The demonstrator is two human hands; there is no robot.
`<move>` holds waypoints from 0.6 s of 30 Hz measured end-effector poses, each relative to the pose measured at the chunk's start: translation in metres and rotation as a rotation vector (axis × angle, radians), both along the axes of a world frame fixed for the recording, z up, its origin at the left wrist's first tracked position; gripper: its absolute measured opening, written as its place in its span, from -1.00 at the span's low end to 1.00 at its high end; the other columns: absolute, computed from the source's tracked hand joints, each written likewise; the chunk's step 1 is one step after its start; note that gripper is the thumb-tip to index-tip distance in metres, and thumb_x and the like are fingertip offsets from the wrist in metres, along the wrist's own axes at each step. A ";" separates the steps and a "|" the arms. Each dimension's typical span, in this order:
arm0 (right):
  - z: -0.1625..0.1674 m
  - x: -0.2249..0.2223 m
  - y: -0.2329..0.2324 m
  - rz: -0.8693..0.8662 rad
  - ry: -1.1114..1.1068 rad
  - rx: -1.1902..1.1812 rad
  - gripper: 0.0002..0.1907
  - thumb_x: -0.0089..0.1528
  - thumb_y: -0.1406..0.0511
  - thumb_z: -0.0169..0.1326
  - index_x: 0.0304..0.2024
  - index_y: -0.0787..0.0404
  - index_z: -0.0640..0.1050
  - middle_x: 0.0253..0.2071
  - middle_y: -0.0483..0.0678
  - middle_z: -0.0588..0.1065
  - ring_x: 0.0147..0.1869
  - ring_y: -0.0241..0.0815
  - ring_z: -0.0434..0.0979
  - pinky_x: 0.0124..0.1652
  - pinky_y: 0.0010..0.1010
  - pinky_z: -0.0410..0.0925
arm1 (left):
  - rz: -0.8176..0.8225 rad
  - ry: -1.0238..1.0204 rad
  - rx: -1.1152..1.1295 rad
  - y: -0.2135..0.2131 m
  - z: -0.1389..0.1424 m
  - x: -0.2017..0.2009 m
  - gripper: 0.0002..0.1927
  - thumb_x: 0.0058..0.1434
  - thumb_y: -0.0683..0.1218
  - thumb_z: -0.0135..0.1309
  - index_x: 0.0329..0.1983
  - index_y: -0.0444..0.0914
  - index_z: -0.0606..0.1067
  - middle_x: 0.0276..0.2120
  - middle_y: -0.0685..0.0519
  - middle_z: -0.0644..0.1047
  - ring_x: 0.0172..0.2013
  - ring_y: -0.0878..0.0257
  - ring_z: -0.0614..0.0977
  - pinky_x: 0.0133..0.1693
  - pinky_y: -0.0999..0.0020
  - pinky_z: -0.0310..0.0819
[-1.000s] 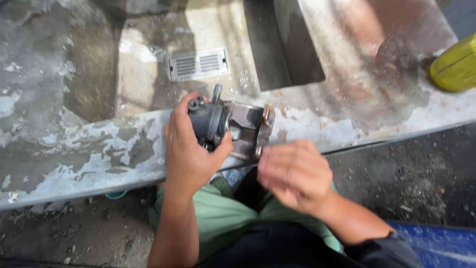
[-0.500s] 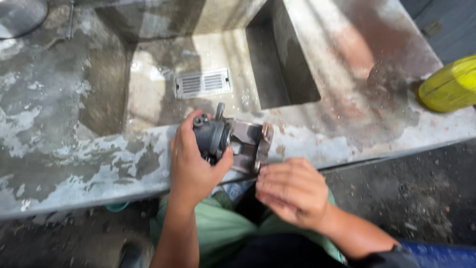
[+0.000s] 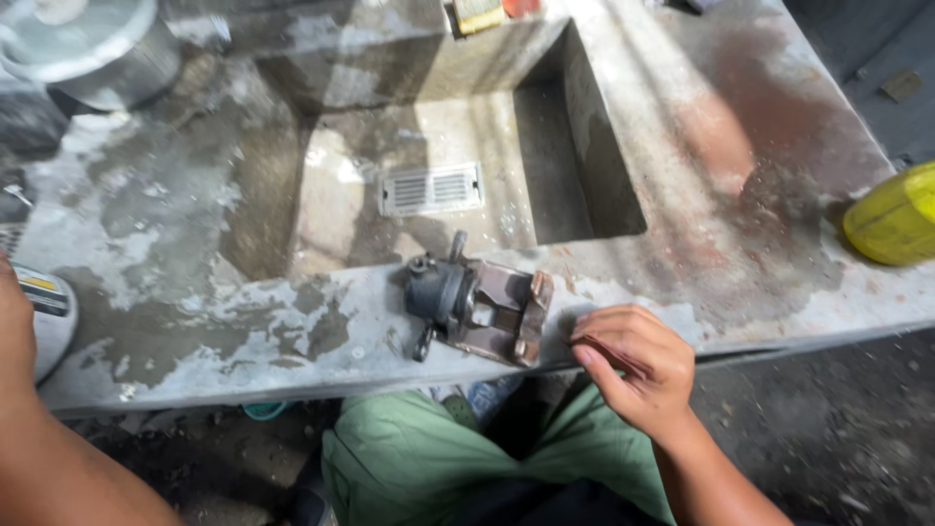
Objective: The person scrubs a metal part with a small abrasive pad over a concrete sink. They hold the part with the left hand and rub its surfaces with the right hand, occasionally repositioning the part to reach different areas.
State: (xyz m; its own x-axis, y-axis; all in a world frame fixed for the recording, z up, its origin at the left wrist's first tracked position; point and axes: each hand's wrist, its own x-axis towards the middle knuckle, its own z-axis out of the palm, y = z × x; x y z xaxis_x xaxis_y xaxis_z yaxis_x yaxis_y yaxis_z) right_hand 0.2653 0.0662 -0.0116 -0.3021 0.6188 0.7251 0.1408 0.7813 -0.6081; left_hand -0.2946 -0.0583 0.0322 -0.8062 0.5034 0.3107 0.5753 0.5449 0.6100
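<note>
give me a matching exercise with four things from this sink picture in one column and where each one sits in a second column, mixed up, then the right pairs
Things
1. metal brake caliper
2. slotted drain grate
3. yellow container
4. right hand

Places
A. at the far right edge of the ledge
B. on the floor of the basin
C. on the front ledge, near the middle
D. at the front edge of the ledge, just right of the caliper

Pairs: 1-C, 2-B, 3-A, 4-D
</note>
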 end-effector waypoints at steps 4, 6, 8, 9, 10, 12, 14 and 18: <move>-0.001 -0.004 0.000 -0.020 0.005 0.003 -0.92 0.11 0.50 0.25 -0.35 0.33 0.60 -0.27 0.02 0.60 -0.11 -0.09 0.66 -0.07 -0.37 0.47 | -0.012 -0.021 -0.011 0.026 0.006 -0.026 -0.43 0.40 0.00 0.21 0.27 -0.48 0.35 0.11 -0.27 0.44 0.12 -0.14 0.48 0.12 0.01 0.35; 0.000 -0.004 0.000 -0.029 0.005 0.020 -0.91 0.10 0.50 0.26 -0.36 0.33 0.60 -0.27 0.02 0.60 -0.11 -0.09 0.66 -0.08 -0.38 0.46 | -0.036 -0.002 0.010 0.032 0.011 -0.023 -0.49 0.43 -0.01 0.17 0.23 -0.47 0.38 0.06 -0.25 0.46 0.05 -0.12 0.51 0.06 0.01 0.38; 0.001 -0.003 0.000 -0.028 -0.023 0.024 -0.90 0.08 0.49 0.27 -0.37 0.33 0.60 -0.28 0.02 0.60 -0.13 -0.09 0.66 -0.10 -0.38 0.46 | -0.075 0.029 0.029 0.034 0.020 -0.012 -0.55 0.45 -0.01 0.13 0.20 -0.46 0.42 0.01 -0.24 0.49 -0.01 -0.11 0.54 0.00 0.02 0.41; 0.001 -0.004 0.000 -0.026 -0.032 0.014 -0.90 0.08 0.49 0.27 -0.37 0.33 0.60 -0.29 0.01 0.60 -0.13 -0.09 0.66 -0.10 -0.38 0.46 | -0.107 0.070 0.060 0.033 0.025 -0.007 -0.58 0.47 -0.02 0.10 0.18 -0.46 0.44 -0.02 -0.24 0.51 -0.04 -0.10 0.55 -0.03 0.02 0.43; 0.002 -0.004 0.000 -0.028 -0.036 0.016 -0.90 0.08 0.49 0.27 -0.37 0.32 0.60 -0.30 0.00 0.60 -0.14 -0.10 0.66 -0.10 -0.39 0.47 | -0.148 0.161 0.132 0.036 0.029 0.002 -0.60 0.48 -0.02 0.08 0.16 -0.45 0.46 -0.05 -0.23 0.52 -0.07 -0.09 0.57 -0.06 0.03 0.45; 0.001 -0.005 0.000 -0.034 -0.033 0.025 -0.90 0.08 0.49 0.27 -0.37 0.32 0.60 -0.30 0.00 0.60 -0.14 -0.10 0.66 -0.10 -0.39 0.47 | -0.246 0.442 0.303 0.048 0.035 0.025 -0.64 0.51 -0.03 0.04 0.12 -0.44 0.49 -0.10 -0.22 0.55 -0.14 -0.08 0.60 -0.12 0.03 0.48; 0.001 -0.006 0.000 -0.032 -0.031 0.012 -0.90 0.09 0.49 0.27 -0.35 0.32 0.60 -0.28 0.02 0.60 -0.13 -0.09 0.66 -0.10 -0.39 0.46 | -0.346 0.690 0.231 0.070 0.034 0.053 -0.62 0.33 -0.05 0.23 0.08 -0.40 0.54 -0.06 -0.22 0.54 0.02 -0.13 0.57 0.09 -0.07 0.39; -0.002 -0.005 -0.001 -0.051 -0.029 -0.002 -0.91 0.10 0.50 0.25 -0.34 0.33 0.61 -0.27 0.03 0.60 -0.13 -0.09 0.65 -0.10 -0.39 0.46 | -0.657 0.752 0.183 0.166 0.013 0.123 -0.61 0.20 0.04 0.41 -0.04 -0.28 0.64 -0.13 -0.09 0.63 0.04 -0.10 0.55 0.17 -0.24 0.11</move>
